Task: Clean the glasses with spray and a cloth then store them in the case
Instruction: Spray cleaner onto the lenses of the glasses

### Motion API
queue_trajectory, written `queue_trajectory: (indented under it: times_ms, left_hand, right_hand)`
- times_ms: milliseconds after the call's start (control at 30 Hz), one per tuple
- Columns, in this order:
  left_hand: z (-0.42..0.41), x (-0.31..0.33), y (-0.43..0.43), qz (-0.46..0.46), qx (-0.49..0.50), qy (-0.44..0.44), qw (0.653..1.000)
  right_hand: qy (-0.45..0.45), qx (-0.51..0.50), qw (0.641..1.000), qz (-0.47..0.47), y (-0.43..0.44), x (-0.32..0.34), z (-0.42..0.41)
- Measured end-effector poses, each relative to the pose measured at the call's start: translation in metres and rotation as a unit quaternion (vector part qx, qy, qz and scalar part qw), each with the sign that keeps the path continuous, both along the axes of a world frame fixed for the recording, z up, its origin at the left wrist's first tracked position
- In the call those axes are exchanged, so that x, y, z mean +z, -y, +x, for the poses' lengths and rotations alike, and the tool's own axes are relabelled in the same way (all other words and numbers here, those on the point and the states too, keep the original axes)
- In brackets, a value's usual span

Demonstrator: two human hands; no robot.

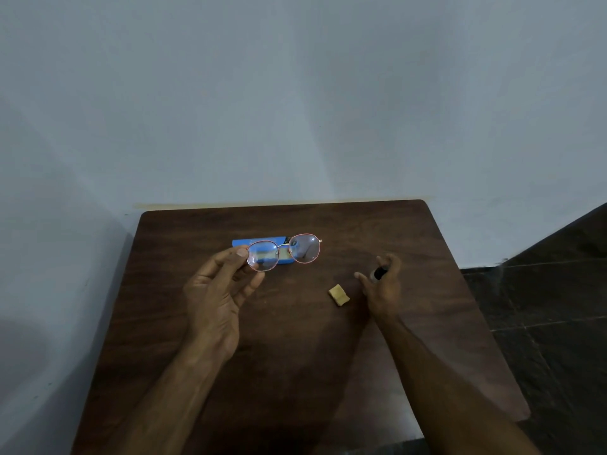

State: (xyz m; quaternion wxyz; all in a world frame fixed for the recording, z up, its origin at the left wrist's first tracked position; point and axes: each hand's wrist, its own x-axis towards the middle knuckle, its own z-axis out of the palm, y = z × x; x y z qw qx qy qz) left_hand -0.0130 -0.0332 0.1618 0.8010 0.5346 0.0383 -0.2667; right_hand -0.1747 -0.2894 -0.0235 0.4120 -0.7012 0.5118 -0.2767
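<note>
At the left, the left hand (pixel 216 290) holds the glasses (pixel 294 252) up off the desk (pixel 295 356), its fingers (pixel 241 252) pinching the outer rim of one lens, temples open. Right behind them the blue case (pixel 243 243) lies flat on the desk. Further right sits the small folded yellow cloth (pixel 338 294), untouched. Just beside it stands the dark spray bottle (pixel 378 274), with the right hand (pixel 382 287) cupped round it, thumb stretched clear; whether its fingers actually grip the bottle, I cannot tell. To me this looks like the spraying step. Next, I'd say, the bottle must be lifted, its nozzle aimed at the lenses, and the glasses kept steady.
</note>
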Motion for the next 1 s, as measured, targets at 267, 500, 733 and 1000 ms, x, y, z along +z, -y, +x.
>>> queue_trajectory:
  times_ms: [267, 500, 733, 1000]
  left_hand:
    - [-0.004, 0.001, 0.003, -0.011, -0.019, -0.008, 1.0]
    - [-0.01, -0.002, 0.003, -0.024, -0.018, -0.037, 0.999]
    - [-0.02, -0.005, 0.0, -0.024, -0.031, -0.045, 0.998]
    - [-0.023, -0.006, -0.012, -0.01, -0.02, -0.043, 0.999]
  right_hand:
    - [-0.024, -0.03, 0.999, 0.004, -0.021, -0.006, -0.018]
    - [-0.06, -0.118, 0.99, 0.052, -0.079, -0.03, -0.038]
    - [-0.163, 0.119, 0.973, -0.116, -0.092, -0.04, -0.013]
    - [-0.269, 0.221, 0.915, -0.203, -0.056, -0.044, 0.011]
